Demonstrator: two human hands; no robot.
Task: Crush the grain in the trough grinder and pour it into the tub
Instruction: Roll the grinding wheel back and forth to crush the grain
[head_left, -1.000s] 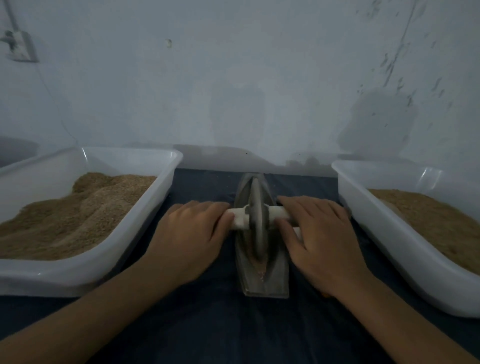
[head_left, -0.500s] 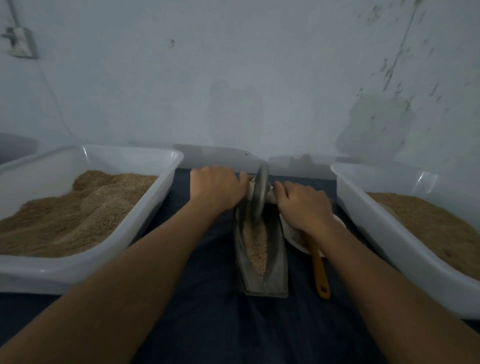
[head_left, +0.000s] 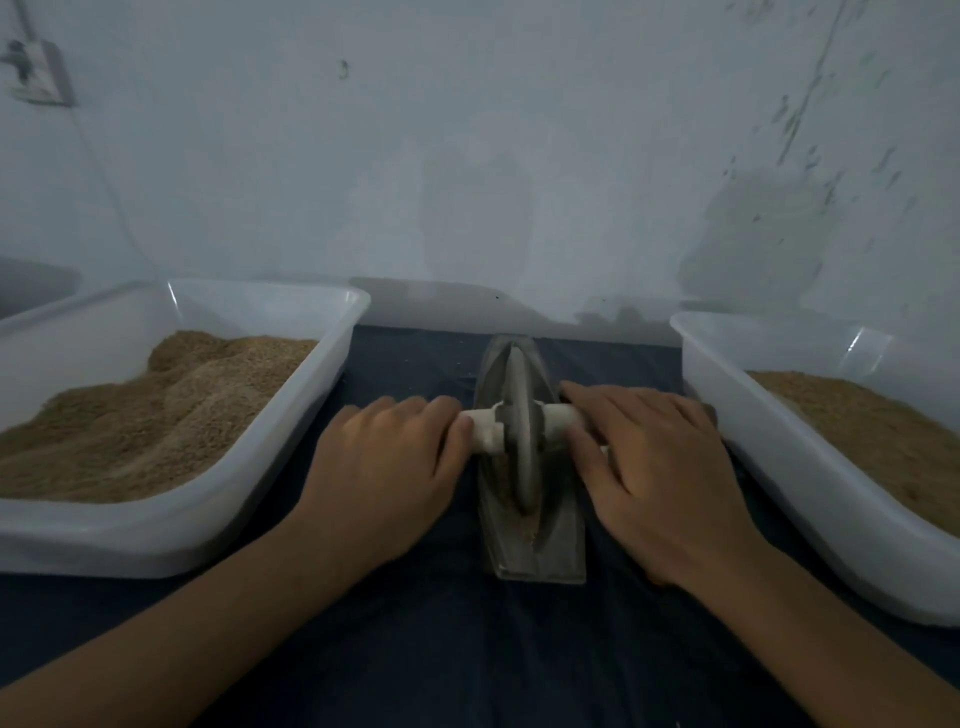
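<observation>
Metal trough grinder (head_left: 532, 545) sat at centre frame, its wheel (head_left: 521, 436) upright in the groove over a little grain (head_left: 527, 532). Left hand (head_left: 387, 467) and right hand (head_left: 657, 467) lay curled over the white axle (head_left: 485, 431) (palms down). Even pressure would keep the wheel tracking straight. Tubs (head_left: 332, 384) flanked both sides.

No legible text or labels
</observation>
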